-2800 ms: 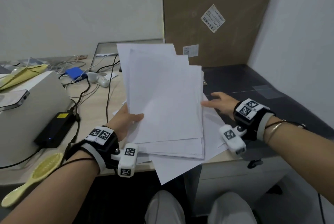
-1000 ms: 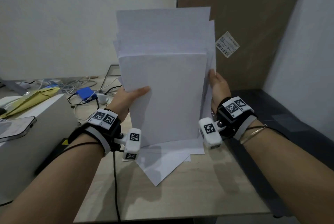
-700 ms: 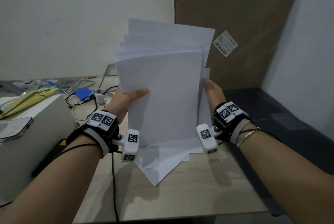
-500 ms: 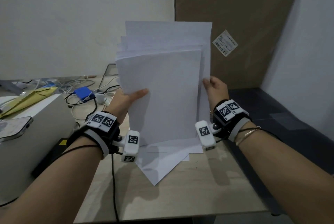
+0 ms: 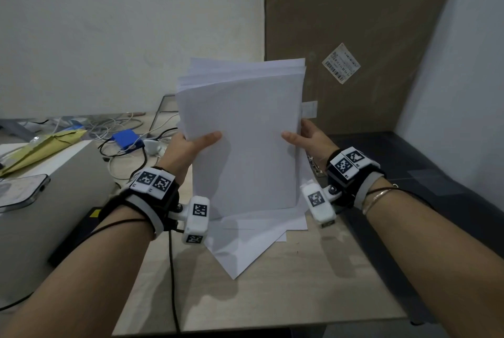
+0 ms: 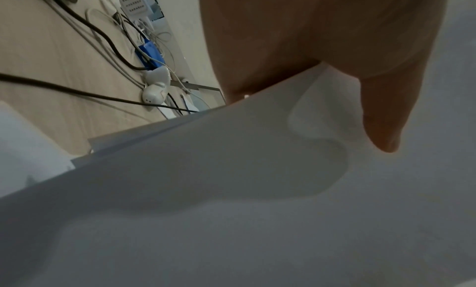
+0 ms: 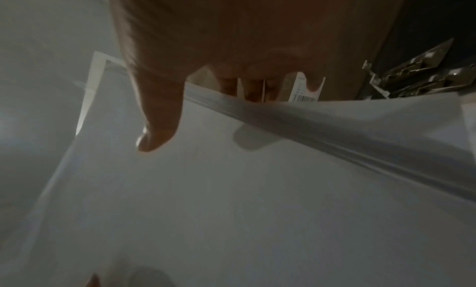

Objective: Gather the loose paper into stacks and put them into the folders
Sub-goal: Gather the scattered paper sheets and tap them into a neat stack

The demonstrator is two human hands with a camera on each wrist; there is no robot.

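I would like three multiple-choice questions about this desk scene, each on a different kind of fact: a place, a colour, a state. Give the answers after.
1. Where do the loose sheets lie?
A. on the desk under the held stack
B. on the phone
C. on the dark floor

2. What colour is the small box among the cables?
A. red
B. blue
C. green

3. How is the paper stack held?
A. flat on the desk
B. by one hand only
C. upright, by both hands

Answers:
1. A, they spread on the desk below the stack.
2. B, plainly blue.
3. C, the left hand and right hand grip its sides.
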